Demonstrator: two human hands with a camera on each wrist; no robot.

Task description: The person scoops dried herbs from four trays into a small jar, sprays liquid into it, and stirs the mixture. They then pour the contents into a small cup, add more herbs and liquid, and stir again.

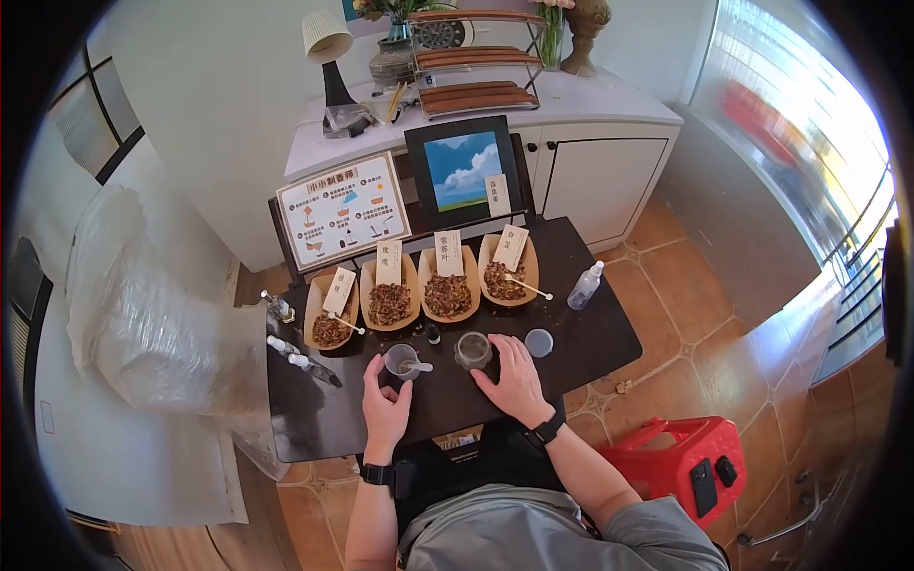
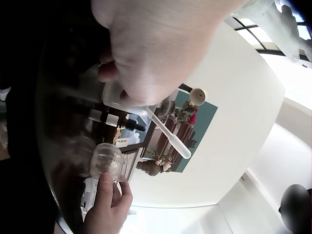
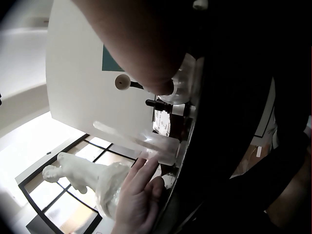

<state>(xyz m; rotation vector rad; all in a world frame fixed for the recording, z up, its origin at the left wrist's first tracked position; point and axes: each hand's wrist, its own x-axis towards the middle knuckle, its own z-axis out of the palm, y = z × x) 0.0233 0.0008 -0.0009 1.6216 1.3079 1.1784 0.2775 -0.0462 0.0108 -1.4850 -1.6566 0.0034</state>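
Observation:
My left hand [image 1: 387, 419] holds a clear plastic cup [image 1: 396, 356] on the dark table, fingers along its left side and thumb at the near side. A white plastic spoon [image 2: 170, 136] stands in the cup with its handle leaning out over the rim. My right hand [image 1: 519, 385] grips a small clear glass jar [image 1: 472, 351], thumb and fingers against its wall. Between cup and jar, slightly farther back, stands a small dark dropper bottle [image 1: 433, 335]. Just right of the right hand lies a round translucent lid [image 1: 539, 343].
Several paper trays [image 1: 388, 319] of dried plant bits with label cards line the back, some with small white spoons. Small bottles [image 1: 283, 346] are at the left, a spray bottle [image 1: 586, 285] at the right. Behind stand an instruction board [image 1: 343, 209] and a picture [image 1: 462, 167].

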